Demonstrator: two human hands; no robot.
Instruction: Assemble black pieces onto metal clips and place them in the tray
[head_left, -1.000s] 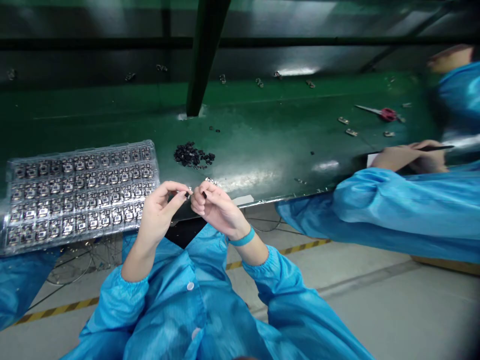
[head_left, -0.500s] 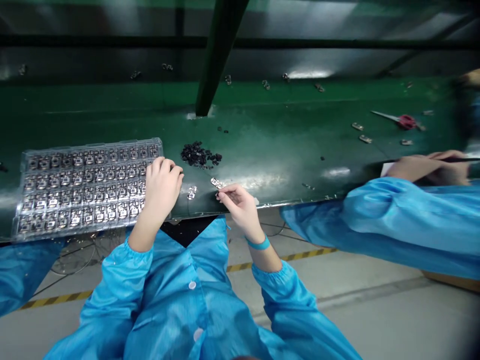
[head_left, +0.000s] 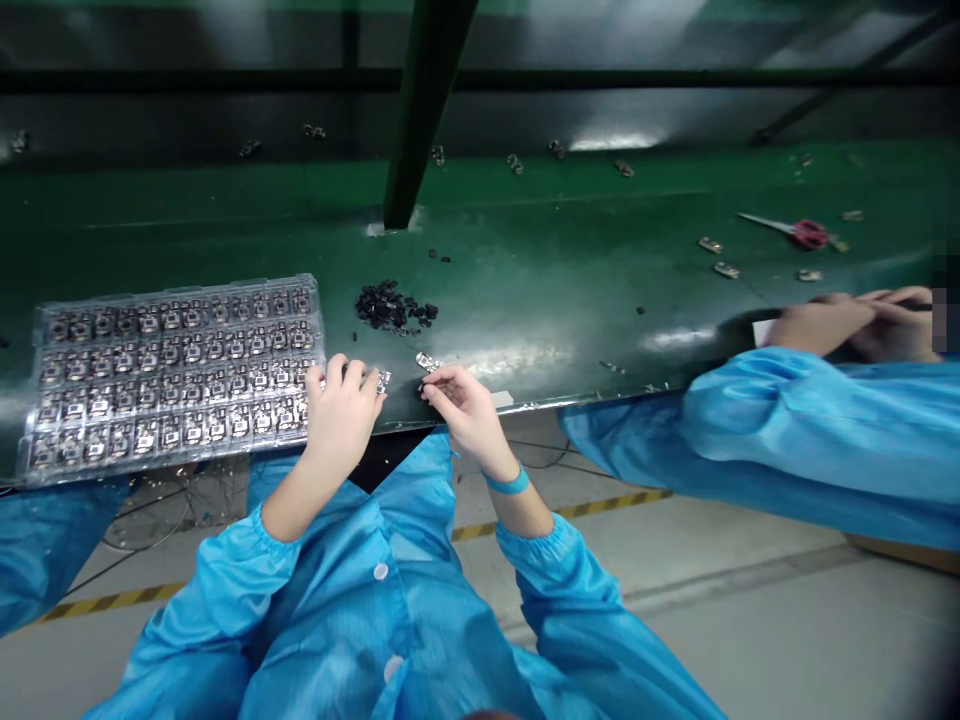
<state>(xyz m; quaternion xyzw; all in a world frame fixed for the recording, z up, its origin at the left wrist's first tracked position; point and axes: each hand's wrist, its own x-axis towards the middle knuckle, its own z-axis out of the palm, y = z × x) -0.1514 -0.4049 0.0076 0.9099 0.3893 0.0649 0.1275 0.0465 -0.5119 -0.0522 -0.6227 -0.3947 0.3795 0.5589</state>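
My left hand [head_left: 341,405] rests at the belt's near edge, just right of a clear tray [head_left: 45,440] filled with rows of small metal parts. Its fingers are curled, with the tips on a small metal part [head_left: 384,380]. My right hand [head_left: 461,400] is beside it, thumb and forefinger pinched together; what they hold is too small to make out. Another small metal part [head_left: 427,361] lies on the green belt [head_left: 540,290] just beyond that pinch. A pile of small black parts [head_left: 390,305] sits a little farther back.
A co-worker's blue sleeve [head_left: 787,430] and hands [head_left: 847,325] lean on the belt at the right. Red-handled scissors [head_left: 806,233] and several loose metal parts lie at the far right. A dark green post [head_left: 420,110] rises from the belt's middle.
My left hand came off the tray's upper right corner and moved down-right onto the small metal part. My right hand stayed pinched near the belt edge. A second ago both hands were together above the edge.
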